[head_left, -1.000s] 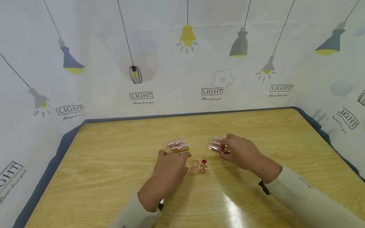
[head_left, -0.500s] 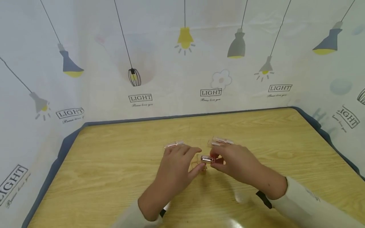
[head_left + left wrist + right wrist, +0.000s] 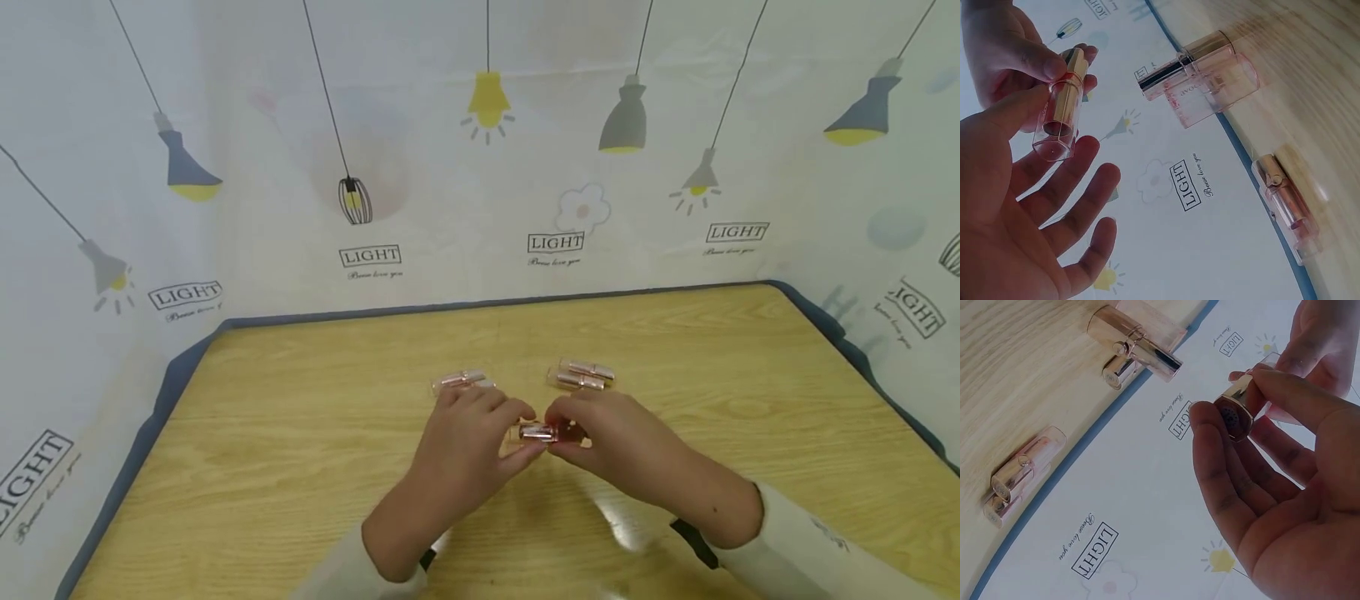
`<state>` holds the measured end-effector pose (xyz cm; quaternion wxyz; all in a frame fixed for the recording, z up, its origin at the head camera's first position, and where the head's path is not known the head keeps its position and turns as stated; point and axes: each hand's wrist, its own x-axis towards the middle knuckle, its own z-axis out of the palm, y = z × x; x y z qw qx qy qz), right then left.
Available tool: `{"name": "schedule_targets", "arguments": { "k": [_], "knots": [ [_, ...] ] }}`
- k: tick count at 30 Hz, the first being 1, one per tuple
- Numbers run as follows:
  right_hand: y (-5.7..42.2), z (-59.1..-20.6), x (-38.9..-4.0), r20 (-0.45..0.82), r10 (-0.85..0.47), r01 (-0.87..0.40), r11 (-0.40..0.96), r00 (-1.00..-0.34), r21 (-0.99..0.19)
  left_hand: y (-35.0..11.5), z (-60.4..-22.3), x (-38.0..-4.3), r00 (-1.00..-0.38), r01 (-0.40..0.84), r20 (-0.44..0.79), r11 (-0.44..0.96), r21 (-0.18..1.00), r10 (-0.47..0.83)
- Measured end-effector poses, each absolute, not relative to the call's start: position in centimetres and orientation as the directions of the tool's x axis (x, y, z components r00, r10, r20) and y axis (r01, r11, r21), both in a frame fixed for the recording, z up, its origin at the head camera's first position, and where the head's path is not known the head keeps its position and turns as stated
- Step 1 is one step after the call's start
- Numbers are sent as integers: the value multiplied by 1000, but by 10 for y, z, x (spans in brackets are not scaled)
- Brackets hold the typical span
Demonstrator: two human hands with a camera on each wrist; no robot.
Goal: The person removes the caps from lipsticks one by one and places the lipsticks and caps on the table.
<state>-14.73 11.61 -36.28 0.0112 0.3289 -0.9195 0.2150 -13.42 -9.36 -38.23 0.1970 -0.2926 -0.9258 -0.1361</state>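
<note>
Both hands meet over the middle of the table around one lipstick (image 3: 537,432), held sideways with a gold base and a clear cap (image 3: 1054,149). My right hand (image 3: 630,437) pinches the gold base (image 3: 1238,406) between thumb and fingers. At the capped end, the thumb and forefinger of my left hand (image 3: 465,458) close on the lipstick, while its other fingers spread loosely in the left wrist view. Beyond the hands stands an uncapped lipstick (image 3: 1141,347) with a loose clear cap (image 3: 1219,90) beside it, mostly covered in the head view.
Two capped lipsticks (image 3: 585,374) lie on the wooden table (image 3: 315,417) behind my right hand. Another pair of lipsticks (image 3: 461,379) lies behind my left hand, partly covered by it. A patterned wall covering (image 3: 450,167) encloses the table's back and sides.
My right hand has taken a lipstick from the right-hand group and brought it left and nearer. My left hand has moved right to meet it, and both now hold it.
</note>
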Motion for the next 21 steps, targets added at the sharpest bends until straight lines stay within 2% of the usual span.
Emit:
{"name": "schedule_targets", "arguments": {
  "k": [5, 21],
  "knots": [
    [115, -364, -145, 161, -601, -608, 686, -783, -399, -94, -383, -134, -732, 608, 462, 786, 110, 501],
    [117, -364, -145, 173, -591, -606, 695, -788, -387, -94, -382, -136, -747, 594, 444, 797, 109, 496]
  ]
}}
